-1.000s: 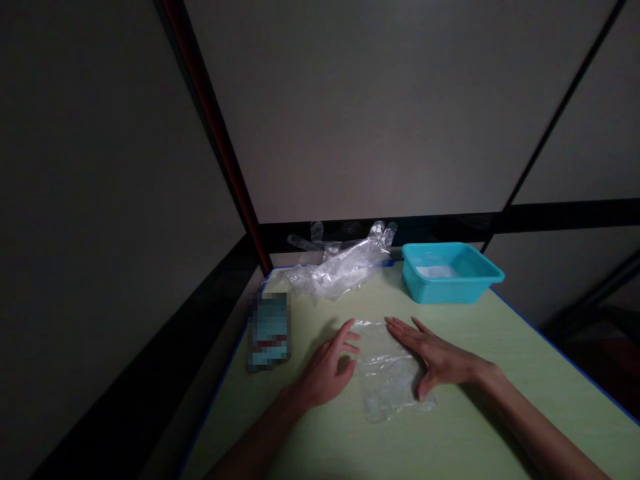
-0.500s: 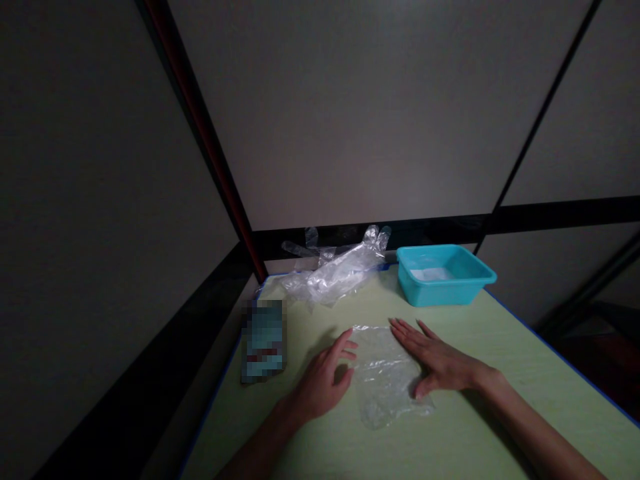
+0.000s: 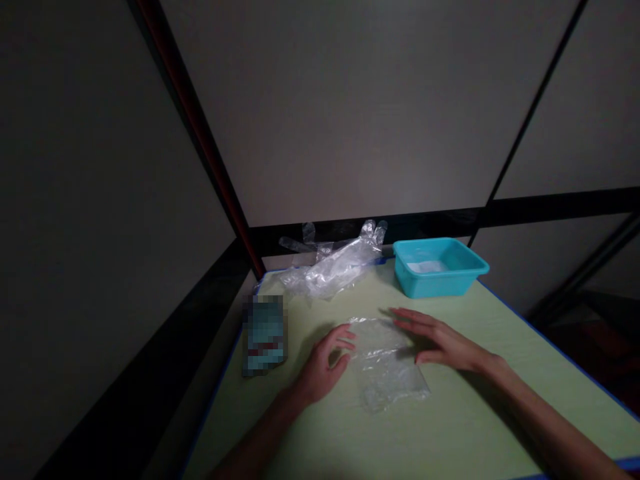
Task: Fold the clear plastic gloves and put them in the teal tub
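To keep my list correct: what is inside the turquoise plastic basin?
A white item, perhaps paper, lies inside the turquoise plastic basin; its near wall hides part of the bottom.

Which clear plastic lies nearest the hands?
The flat piece between the left hand and right hand; the crumpled heap lies at the far edge of the table.

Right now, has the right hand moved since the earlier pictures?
Yes: the right hand has lifted upward from the clear plastic sheet, judged against the pale green tabletop.
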`<state>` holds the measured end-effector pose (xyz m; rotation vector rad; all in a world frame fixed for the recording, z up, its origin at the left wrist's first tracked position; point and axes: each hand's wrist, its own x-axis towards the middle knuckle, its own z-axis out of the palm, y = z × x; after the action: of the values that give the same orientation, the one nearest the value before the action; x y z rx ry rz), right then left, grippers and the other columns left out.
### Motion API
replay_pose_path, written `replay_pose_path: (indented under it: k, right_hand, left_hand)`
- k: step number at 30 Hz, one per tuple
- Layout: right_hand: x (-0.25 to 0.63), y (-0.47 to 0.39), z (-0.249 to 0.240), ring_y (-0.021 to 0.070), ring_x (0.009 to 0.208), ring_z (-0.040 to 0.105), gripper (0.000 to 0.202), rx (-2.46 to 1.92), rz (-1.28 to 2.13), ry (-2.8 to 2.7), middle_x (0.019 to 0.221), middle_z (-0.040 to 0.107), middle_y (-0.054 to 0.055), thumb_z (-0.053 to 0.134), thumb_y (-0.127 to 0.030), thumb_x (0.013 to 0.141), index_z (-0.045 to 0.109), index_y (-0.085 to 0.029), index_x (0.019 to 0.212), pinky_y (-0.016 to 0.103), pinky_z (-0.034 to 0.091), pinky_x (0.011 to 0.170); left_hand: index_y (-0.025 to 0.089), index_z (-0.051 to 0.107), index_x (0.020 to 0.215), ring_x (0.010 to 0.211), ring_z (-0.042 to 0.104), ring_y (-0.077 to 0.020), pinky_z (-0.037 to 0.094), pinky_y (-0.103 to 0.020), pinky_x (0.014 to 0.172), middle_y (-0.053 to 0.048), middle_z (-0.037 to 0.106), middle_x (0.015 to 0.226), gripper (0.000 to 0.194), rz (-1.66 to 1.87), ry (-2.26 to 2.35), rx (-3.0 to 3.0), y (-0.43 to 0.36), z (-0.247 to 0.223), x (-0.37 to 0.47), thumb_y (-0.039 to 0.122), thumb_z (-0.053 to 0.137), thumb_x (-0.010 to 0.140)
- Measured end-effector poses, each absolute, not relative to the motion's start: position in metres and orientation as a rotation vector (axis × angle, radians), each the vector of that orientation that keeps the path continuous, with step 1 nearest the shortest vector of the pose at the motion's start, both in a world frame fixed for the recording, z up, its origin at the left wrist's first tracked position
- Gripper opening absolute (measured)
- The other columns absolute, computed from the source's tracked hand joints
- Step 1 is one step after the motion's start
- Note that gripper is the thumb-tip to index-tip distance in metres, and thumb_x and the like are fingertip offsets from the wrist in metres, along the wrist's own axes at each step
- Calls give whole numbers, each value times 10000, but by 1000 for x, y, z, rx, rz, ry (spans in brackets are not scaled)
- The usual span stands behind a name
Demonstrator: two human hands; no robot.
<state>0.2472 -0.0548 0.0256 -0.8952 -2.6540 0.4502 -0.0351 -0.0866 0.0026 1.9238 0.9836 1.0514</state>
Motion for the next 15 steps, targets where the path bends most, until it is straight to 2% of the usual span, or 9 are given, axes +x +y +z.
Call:
replay_pose_path:
  k: [2,4,8,15]
  right_hand:
    - [248,-65,36,216,1134,406,432,-865,365,-2703,1226,472,90,470,-452,809,500,-198,1157,382,345,934]
    - [250,-79,42,192,985,501,296,-844,262,-2754,1030,579,75,429,-376,855,577,-187,1029,364,401,850]
    - [258,-107,37,167,811,524,251,-838,55,-2797,836,602,46,372,-275,896,601,-172,897,323,426,708]
    - [262,-127,23,151,659,496,355,-688,-246,-2842,762,604,27,249,-185,924,599,-187,867,299,388,599]
  left_hand:
    - [174,396,1135,836,593,-156,436,-322,812,-73,569,993,388,1070,941,1840,-87,5,-33,78,443,762]
    - [170,388,1134,839,594,-157,442,-314,800,-75,568,981,356,1081,903,1768,-88,6,-30,113,447,787]
    - [179,365,1149,859,593,-165,446,-313,790,-72,564,974,348,1042,851,1648,-89,7,-25,170,461,815]
    - [184,364,1160,888,590,-186,446,-317,768,-85,569,974,363,966,819,1590,-89,2,-19,226,490,821]
